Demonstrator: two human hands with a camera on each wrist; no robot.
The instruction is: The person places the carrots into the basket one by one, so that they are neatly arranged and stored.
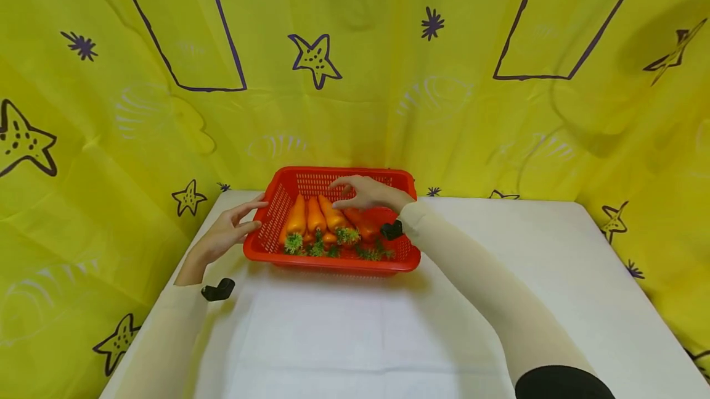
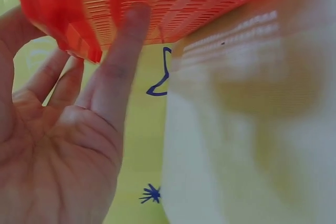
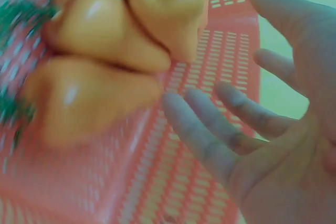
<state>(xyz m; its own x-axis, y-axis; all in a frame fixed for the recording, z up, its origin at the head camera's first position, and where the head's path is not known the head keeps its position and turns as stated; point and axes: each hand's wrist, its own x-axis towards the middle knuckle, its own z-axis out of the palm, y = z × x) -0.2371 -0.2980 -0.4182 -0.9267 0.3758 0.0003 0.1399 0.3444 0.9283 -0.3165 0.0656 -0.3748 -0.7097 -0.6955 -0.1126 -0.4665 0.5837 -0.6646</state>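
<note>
A red plastic basket (image 1: 333, 268) with slotted walls stands at the far side of the white table. Several orange carrots (image 1: 297, 217) with green tops lie in its left and middle part. My left hand (image 1: 224, 235) is at the basket's left side, fingertips by the rim and thumb lower along the wall, its fingers fairly straight. Whether it bears any weight cannot be told. Over the carrots, inside the basket's outline, hovers my right hand (image 1: 366, 193). Its fingers (image 3: 202, 135) are spread and loosely bent, holding nothing, near the narrow tips of the carrots (image 3: 94, 95).
A yellow curtain (image 1: 355, 121) with dark starfish drawings hangs behind and around the table. The white table top (image 1: 333, 337) stretches in front of the basket and to its right. Each wrist wears a small black device (image 1: 219, 290).
</note>
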